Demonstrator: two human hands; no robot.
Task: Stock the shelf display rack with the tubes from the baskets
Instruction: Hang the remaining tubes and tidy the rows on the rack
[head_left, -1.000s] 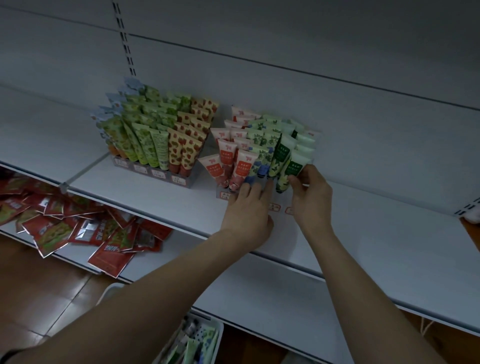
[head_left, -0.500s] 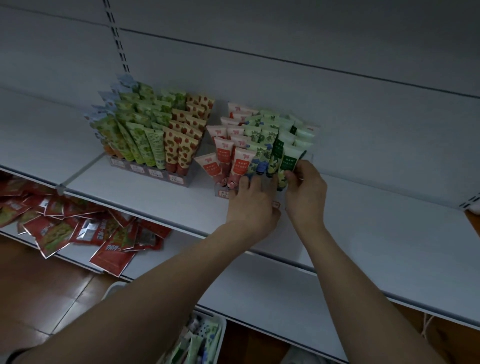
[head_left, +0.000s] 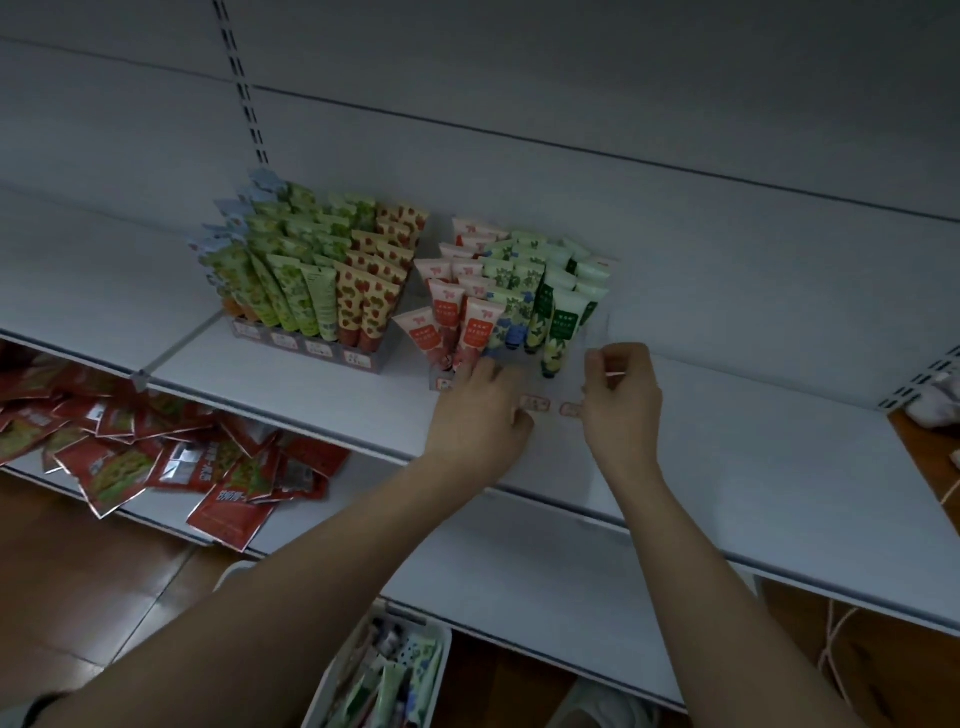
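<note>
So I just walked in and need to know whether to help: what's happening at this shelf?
A person is stocking tubes into a clear display rack on the white shelf. The left hand reaches to the front row, fingers at the red tubes. The right hand, fingers curled, sits at the rack's front right corner beside the green tubes. A second rack to the left looks full. A basket below holds more tubes.

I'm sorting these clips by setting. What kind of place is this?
Most likely a shop aisle or a mock-up of one. White metal shelving with slotted uprights holds two display racks of tubes, small price labels sit at the rack front, and red snack packets lie piled on the lower shelf.
</note>
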